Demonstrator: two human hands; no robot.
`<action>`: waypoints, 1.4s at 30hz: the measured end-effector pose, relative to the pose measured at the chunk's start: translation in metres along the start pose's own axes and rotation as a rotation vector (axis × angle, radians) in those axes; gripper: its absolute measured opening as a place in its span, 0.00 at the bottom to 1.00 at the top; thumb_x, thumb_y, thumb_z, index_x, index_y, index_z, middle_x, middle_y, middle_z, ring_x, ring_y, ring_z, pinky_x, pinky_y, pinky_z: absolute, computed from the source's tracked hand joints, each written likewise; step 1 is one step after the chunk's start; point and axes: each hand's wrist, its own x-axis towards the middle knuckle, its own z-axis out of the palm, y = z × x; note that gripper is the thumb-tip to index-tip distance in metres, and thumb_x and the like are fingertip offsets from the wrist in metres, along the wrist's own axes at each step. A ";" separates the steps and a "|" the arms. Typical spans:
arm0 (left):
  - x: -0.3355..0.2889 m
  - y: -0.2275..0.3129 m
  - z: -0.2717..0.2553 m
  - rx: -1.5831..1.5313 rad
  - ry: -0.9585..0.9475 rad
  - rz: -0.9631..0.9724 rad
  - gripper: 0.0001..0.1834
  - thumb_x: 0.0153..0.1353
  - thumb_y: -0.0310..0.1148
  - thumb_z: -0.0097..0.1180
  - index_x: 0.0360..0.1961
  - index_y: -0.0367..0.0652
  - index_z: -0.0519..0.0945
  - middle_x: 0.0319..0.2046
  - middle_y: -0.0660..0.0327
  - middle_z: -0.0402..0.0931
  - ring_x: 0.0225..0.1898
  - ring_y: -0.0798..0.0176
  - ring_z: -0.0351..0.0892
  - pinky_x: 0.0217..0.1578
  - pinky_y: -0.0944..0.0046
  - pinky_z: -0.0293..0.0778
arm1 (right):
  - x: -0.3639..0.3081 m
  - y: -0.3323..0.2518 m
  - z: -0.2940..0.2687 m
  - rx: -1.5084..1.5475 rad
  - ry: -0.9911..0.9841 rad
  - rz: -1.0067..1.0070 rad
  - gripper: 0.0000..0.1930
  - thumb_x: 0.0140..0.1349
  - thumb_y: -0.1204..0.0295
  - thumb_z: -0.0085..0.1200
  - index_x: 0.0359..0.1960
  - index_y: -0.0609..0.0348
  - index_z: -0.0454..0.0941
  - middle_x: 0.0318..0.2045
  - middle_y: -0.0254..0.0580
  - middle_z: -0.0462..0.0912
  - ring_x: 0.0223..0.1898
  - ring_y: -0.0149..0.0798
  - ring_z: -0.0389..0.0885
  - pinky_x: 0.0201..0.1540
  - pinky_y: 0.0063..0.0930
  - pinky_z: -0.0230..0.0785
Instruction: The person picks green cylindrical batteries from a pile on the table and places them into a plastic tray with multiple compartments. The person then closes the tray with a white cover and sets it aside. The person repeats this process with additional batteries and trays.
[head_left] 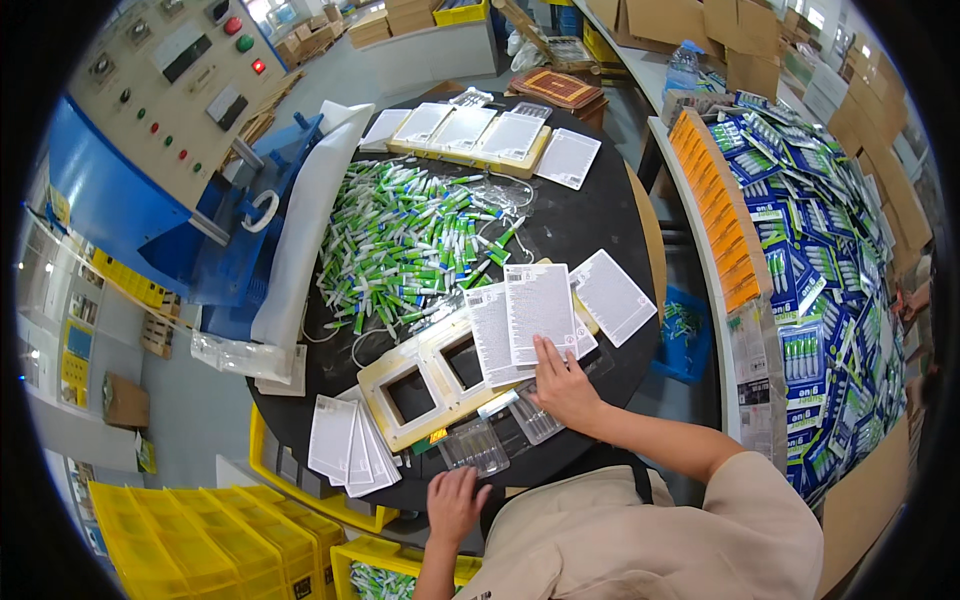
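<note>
Right grip point(565, 388), its fingers extended, touches the lower part of a white rectangular printed card point(537, 305) overlapping a cream frame with square openings point(437, 380); whether it pinches the card is unclear. Left grip point(455, 505), loosely spread and empty, is just beside a clear plastic blister tray point(475, 449) on the black round worktop point(605, 222).

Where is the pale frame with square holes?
In the head view, the pale frame lies near centre on the table, below the green tubes, right of the fanned cards.
</note>
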 end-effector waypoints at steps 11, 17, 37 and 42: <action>-0.084 -0.106 0.066 -1.077 0.785 -1.542 0.38 0.71 0.61 0.53 0.61 0.32 0.70 0.54 0.49 0.78 0.47 0.53 0.83 0.42 0.54 0.84 | 0.047 0.019 -0.046 0.057 -0.241 -0.019 0.21 0.54 0.74 0.60 0.47 0.79 0.83 0.60 0.81 0.73 0.58 0.61 0.79 0.38 0.44 0.85; -0.097 -0.126 0.068 -1.229 0.711 -1.491 0.36 0.71 0.59 0.53 0.61 0.34 0.70 0.57 0.49 0.76 0.52 0.50 0.83 0.44 0.49 0.86 | 0.025 0.168 -0.077 0.909 0.400 0.606 0.07 0.65 0.71 0.60 0.38 0.61 0.84 0.25 0.36 0.82 0.28 0.31 0.82 0.31 0.31 0.75; 0.027 -0.035 -0.017 -0.010 -0.325 0.081 0.08 0.55 0.37 0.68 0.35 0.48 0.88 0.35 0.65 0.85 0.39 0.58 0.82 0.42 0.58 0.72 | -0.221 0.224 -0.060 0.929 2.002 1.172 0.21 0.67 0.86 0.53 0.59 0.83 0.64 0.52 0.58 0.76 0.54 0.47 0.79 0.60 0.31 0.77; 0.031 -0.042 -0.022 -0.039 -0.427 0.080 0.07 0.57 0.36 0.66 0.36 0.48 0.88 0.36 0.64 0.85 0.37 0.55 0.82 0.41 0.57 0.74 | -0.268 0.290 -0.079 0.302 2.049 1.132 0.19 0.56 0.87 0.59 0.51 0.70 0.72 0.44 0.52 0.81 0.44 0.45 0.83 0.48 0.31 0.80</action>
